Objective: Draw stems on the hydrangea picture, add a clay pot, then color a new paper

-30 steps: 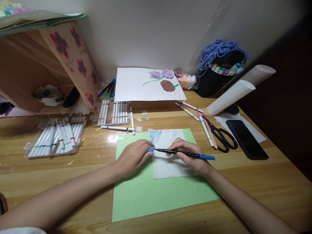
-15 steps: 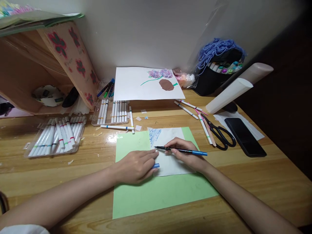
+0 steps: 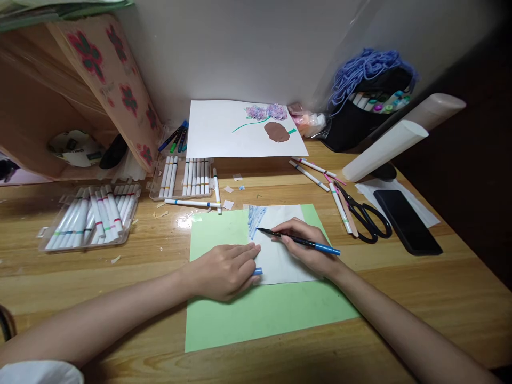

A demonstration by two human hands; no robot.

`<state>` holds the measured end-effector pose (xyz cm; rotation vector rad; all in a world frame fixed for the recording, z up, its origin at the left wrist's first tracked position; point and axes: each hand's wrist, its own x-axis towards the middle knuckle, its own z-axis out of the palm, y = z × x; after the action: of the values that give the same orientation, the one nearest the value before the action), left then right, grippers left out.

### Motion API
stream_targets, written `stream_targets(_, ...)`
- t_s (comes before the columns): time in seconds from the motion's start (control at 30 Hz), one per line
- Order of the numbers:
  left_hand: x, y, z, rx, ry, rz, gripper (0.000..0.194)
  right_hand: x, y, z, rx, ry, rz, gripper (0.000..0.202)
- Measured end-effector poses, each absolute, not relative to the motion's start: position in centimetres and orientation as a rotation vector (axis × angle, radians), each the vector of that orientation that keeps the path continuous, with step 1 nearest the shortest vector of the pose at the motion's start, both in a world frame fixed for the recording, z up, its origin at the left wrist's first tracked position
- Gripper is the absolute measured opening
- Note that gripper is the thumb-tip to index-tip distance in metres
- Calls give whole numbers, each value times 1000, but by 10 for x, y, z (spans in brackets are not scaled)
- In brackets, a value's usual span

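Note:
My right hand (image 3: 310,245) is closed around a black marker pen with a blue rear end (image 3: 328,249). Its dark tip meets a white sheet (image 3: 284,266) beside a patch of blue strokes (image 3: 256,217) in the sheet's upper left corner. My left hand (image 3: 228,271) rests on the sheet's left side, fingers pressed together. A blue pen cap (image 3: 258,271) pokes out from under its curled fingers; the rest of the cap is hidden. Beneath the white sheet lies a larger green sheet (image 3: 248,320).
Two clear cases of white markers (image 3: 88,218) lie at the left. Behind is a drawing with flowers (image 3: 224,130). Black scissors (image 3: 370,218), loose markers (image 3: 340,208) and a phone (image 3: 408,221) lie right, below a white tube (image 3: 384,152) and a black pen holder (image 3: 352,130).
My right hand has moved the pen tip slightly up and right, to the edge of the blue strokes. The stroke patch looks a little fuller. My left hand stays on the sheet; the view has shifted slightly.

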<state>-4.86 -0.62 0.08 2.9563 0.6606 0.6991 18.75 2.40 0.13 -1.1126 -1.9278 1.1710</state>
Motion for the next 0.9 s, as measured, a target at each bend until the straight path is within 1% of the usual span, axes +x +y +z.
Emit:
stream_targets(0.13, -49, -6, 2, 2963, 651, 693, 31, 186, 28, 1, -1013, -2084, 1206, 20)
stream_targets(0.37, -50, -7, 2, 2984, 654, 709, 31, 185, 41, -2, -1024, -1955, 1317, 18)
stream_targets(0.57, -49, -6, 2, 2985, 640, 731, 32, 186, 44, -4, -1046, -2040, 1165, 20)
stream_targets(0.9, -50, -6, 1, 2970, 633, 726, 30, 186, 44, 0, -1053, -2081, 1174, 23)
